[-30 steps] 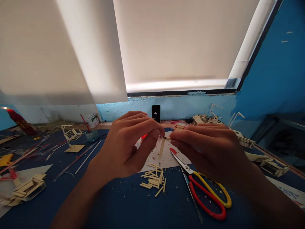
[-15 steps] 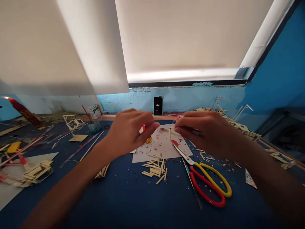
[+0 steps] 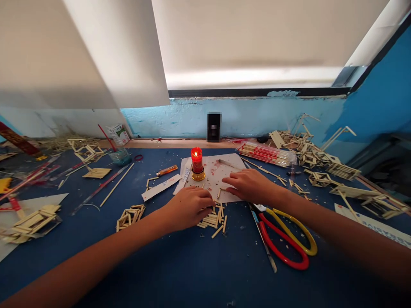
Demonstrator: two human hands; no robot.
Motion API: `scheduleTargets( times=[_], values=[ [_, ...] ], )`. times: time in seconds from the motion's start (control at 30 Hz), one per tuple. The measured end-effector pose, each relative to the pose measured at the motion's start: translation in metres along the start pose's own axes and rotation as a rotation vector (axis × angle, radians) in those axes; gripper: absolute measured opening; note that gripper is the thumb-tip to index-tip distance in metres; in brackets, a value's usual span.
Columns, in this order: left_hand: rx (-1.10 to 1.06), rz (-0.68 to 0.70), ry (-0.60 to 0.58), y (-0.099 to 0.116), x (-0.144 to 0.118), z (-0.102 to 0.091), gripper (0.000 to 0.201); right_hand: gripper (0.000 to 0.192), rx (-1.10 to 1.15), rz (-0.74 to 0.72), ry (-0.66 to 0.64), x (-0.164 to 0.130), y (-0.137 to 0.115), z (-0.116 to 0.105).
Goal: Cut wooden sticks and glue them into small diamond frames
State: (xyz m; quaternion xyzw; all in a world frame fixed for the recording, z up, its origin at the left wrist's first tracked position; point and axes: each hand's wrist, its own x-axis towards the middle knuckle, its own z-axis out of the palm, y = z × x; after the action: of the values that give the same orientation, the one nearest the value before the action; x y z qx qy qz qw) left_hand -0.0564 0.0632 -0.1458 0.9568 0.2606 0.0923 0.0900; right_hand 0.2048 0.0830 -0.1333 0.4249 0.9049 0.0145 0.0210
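Observation:
My left hand [image 3: 189, 206] reaches over a pile of short wooden sticks [image 3: 212, 221], its fingers bent and a gap showing above the thumb. Some of the pile is hidden beneath it. My right hand [image 3: 253, 186] is closed, with a small L-shaped joint of wooden sticks [image 3: 219, 193] at its fingertips, above the white card [image 3: 236, 161]. Behind my left hand a red candle [image 3: 197, 160] burns on a gold base. Scissors with red and yellow handles [image 3: 284, 239] lie below my right forearm, their blades mostly covered.
A thin blade [image 3: 268, 254] lies beside the scissors. A packet of red-marked sticks [image 3: 266, 154] is at the back right, near several stick frames [image 3: 316, 156]. An orange tube [image 3: 167, 170] and a card strip [image 3: 160, 187] lie left of the candle.
Both hands have come down toward the table. My left hand has moved onto the stick pile, uncovering the candle. My right hand has shifted lower with the stick joint. The view tilts further down.

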Motion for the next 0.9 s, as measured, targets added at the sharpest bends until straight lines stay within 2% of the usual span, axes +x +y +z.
scheduleTargets(
  times=[0.13,0.27,0.37,0.47,0.57,0.67,0.77,0.9],
  values=[
    [-0.050,-0.068,-0.018,0.007,0.005,-0.001,0.020,0.030,0.018,0.129,-0.080,-0.046,0.007,-0.007],
    [-0.081,-0.222,-0.056,0.026,0.005,-0.003,0.022,0.041,0.052,0.349,-0.188,-0.095,0.002,0.000],
    [-0.081,-0.360,-0.092,0.040,0.010,0.000,0.023,0.041,0.095,0.477,-0.200,-0.116,-0.011,0.009],
    [-0.079,-0.463,-0.138,0.047,0.017,0.004,0.020,0.034,0.137,0.559,-0.194,-0.126,-0.023,0.012],
    [-0.105,-0.542,-0.175,0.050,0.023,0.003,0.025,0.030,0.183,0.589,-0.202,-0.129,-0.028,0.014],
    [-0.183,-0.586,-0.150,0.050,0.026,-0.006,0.026,0.027,0.233,0.589,-0.172,-0.131,-0.028,0.016],
    [-0.360,-0.566,-0.087,0.052,0.024,-0.025,0.017,0.027,0.291,0.577,-0.083,-0.133,-0.029,0.010],
    [-0.704,-0.470,-0.024,0.060,0.020,-0.058,0.018,0.034,0.464,0.447,0.118,-0.124,-0.043,-0.019]
  ],
)
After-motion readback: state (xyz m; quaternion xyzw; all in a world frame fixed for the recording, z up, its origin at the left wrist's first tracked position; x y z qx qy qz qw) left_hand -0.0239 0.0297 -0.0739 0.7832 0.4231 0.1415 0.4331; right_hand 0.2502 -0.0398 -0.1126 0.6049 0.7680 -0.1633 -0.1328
